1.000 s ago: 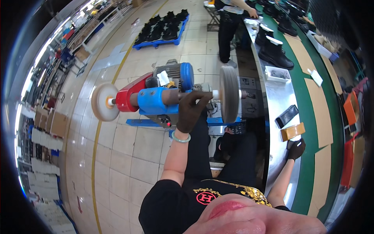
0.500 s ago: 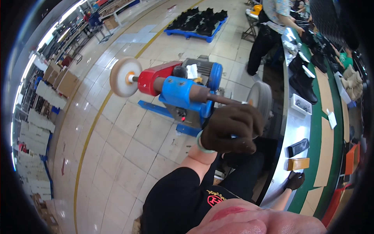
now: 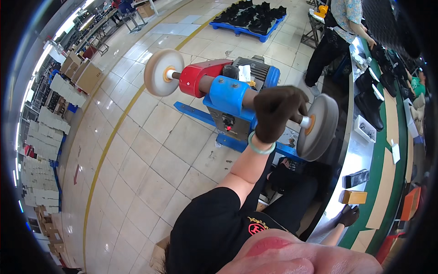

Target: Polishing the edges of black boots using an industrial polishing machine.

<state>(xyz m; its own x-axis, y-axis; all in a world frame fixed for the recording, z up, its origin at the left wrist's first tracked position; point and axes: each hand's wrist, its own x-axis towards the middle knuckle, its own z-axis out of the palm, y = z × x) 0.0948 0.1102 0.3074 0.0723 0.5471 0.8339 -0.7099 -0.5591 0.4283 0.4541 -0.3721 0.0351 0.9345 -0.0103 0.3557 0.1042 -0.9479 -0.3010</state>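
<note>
A blue and red polishing machine [image 3: 226, 93] stands on the floor ahead, with a round pale wheel [image 3: 160, 73] at its left end and another wheel [image 3: 321, 128] at its right. My left hand [image 3: 277, 112], in a dark brown glove, is at the shaft [image 3: 296, 118] just left of the right wheel. Its fingers curl over the shaft, though their far side is hidden. My right hand [image 3: 349, 216], in a dark glove, lies on the metal bench [image 3: 333, 212], close beside a yellow-brown block [image 3: 354, 197]. Its fingers look stretched out, with nothing visible in them.
A black block [image 3: 357, 178], a white tray of small parts [image 3: 365, 129] and black boots [image 3: 369, 107] line the bench beside a green belt [image 3: 376, 196]. A person [image 3: 335, 41] stands at its far end. Beyond the machine, a blue pallet [image 3: 264, 36] bears black footwear.
My left hand has moved from in front of the right wheel to the shaft on its left, uncovering the wheel. My right hand stays beside the block. The whole view has shifted slightly.
</note>
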